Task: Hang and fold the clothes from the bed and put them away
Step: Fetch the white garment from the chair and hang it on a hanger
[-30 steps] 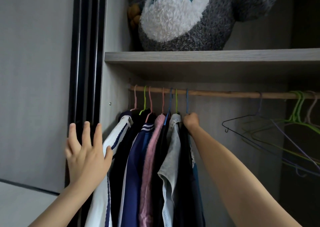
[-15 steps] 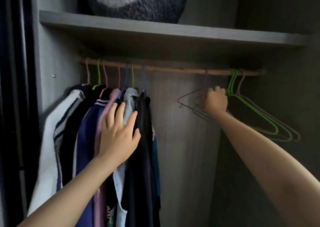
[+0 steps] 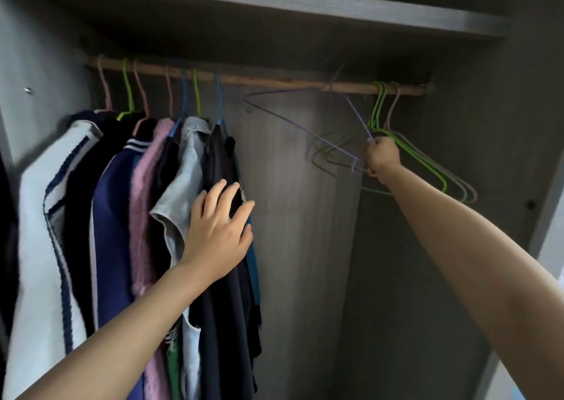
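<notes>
Inside the wardrobe, under the shelf [image 3: 305, 6], a wooden rail [image 3: 274, 79] runs from left to right. Hung clothes [image 3: 122, 201] occupy the left part of the rail on coloured wire hangers. From left to right the row includes a white garment [image 3: 39, 216] with navy trim, a navy jacket [image 3: 113, 216], a pink sweater [image 3: 146, 186], a grey shirt [image 3: 189, 161] and a black garment [image 3: 222, 161].

The left hand [image 3: 218, 228] rests against the black garment at the right end of the row. Its grip is spread, with the fingers straight and apart, and it holds nothing.

The right hand [image 3: 381, 157] reaches to the right part of the rail. Its grip is closed around a lower corner of a purple wire hanger [image 3: 293, 125], which is tilted, its long arm pointing up and left. The hook end lies at the rail but is blurred, so contact cannot be confirmed. Empty green hangers [image 3: 427, 161] hang just beside this hand, near the rail's right end.
</notes>
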